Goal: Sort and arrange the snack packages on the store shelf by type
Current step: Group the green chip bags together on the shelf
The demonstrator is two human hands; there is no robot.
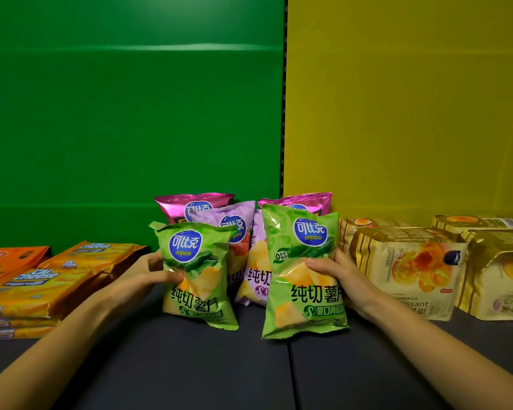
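Observation:
Two green Copico chip bags stand upright at the middle of the dark shelf. My left hand (pixel 153 269) grips the left green chip bag (pixel 194 279) by its left edge. My right hand (pixel 336 275) grips the right green chip bag (pixel 301 279) by its right edge. Behind them stand two lilac chip bags (pixel 236 232) and, at the very back, two magenta chip bags (pixel 190 204), all partly hidden. Orange Cal Cheese wafer packs (pixel 42 288) lie stacked at the left. Cream and gold croissant packs (pixel 406 270) stand at the right.
The dark shelf surface (pixel 249 368) stretches in front of the bags. A green back panel (pixel 131 113) rises on the left and a yellow one (pixel 406 113) on the right. An orange box (pixel 9 258) lies at the far left.

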